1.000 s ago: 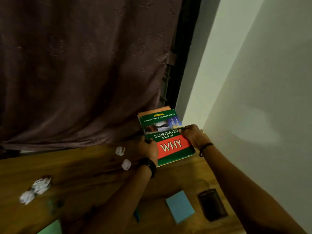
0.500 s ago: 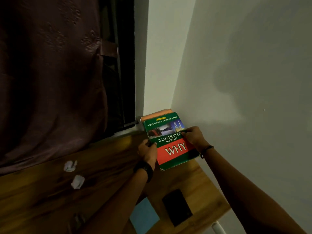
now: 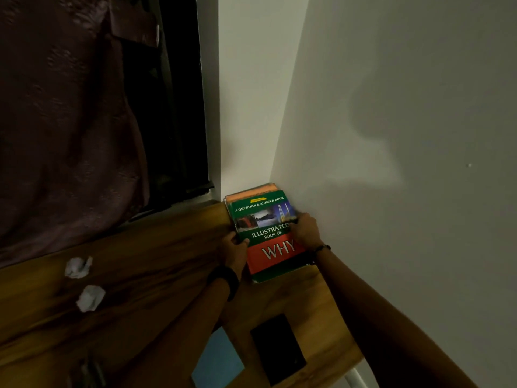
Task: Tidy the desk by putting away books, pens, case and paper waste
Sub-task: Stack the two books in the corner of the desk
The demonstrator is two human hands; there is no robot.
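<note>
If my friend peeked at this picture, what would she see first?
Probably the bright green and red book with WHY on its cover, lying on other books in the desk's far corner by the wall. The left hand and right hand hold its sides. Two white paper balls sit on the desk to the left.

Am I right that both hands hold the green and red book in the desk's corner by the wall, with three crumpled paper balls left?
Not quite: the head view shows two paper balls, not three. Both hands do hold the book in the desk's corner.
</note>
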